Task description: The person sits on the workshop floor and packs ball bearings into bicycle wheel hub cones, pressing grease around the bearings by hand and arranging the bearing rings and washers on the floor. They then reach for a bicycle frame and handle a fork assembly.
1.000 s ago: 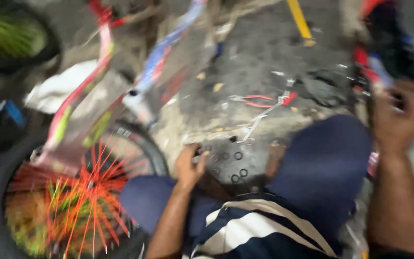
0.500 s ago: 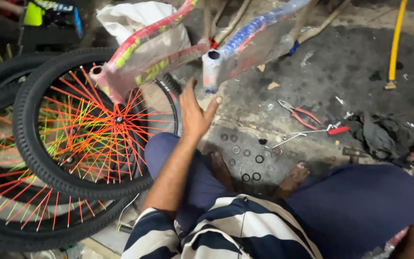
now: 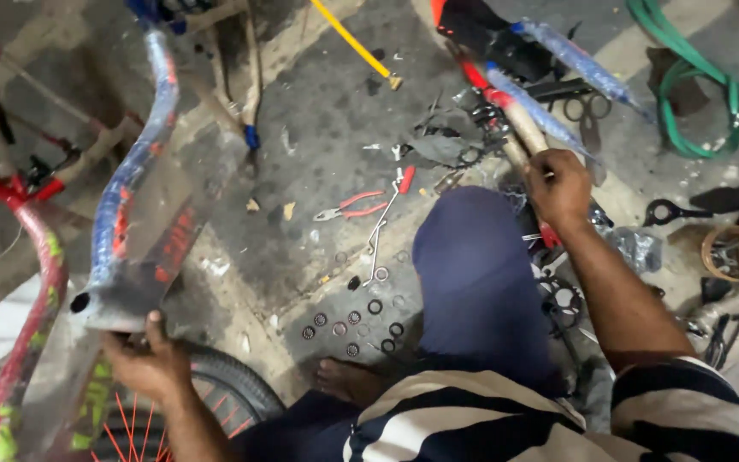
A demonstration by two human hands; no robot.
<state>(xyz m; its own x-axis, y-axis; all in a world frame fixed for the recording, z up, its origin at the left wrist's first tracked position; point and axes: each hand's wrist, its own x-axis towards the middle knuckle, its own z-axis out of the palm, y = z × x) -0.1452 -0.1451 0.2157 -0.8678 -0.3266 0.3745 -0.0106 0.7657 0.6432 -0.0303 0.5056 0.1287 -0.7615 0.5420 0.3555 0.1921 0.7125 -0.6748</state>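
My left hand (image 3: 143,364) grips the lower open end of a plastic-wrapped bicycle frame (image 3: 121,214), whose blue and red tube runs up and away from me. A red and green frame tube (image 3: 32,342) curves down on the far left. My right hand (image 3: 560,184) is closed on a wrapped bar (image 3: 519,120) of a second red and blue bicycle part lying on the floor to the right. I sit on the concrete floor in dark blue trousers (image 3: 472,274) and a striped shirt, one bare foot (image 3: 344,381) showing.
Red-handled pliers (image 3: 352,205), a wire tool and several small washers (image 3: 361,316) lie on the floor before me. A wheel with orange spokes (image 3: 207,402) sits bottom left. A yellow rod (image 3: 352,43), a green hose (image 3: 686,94), scissors (image 3: 588,115) and loose metal parts lie around.
The view has swung right. My left hand, open in the air before, now grips the frame's tube end. My right hand has come into view, closed on the wrapped bar.
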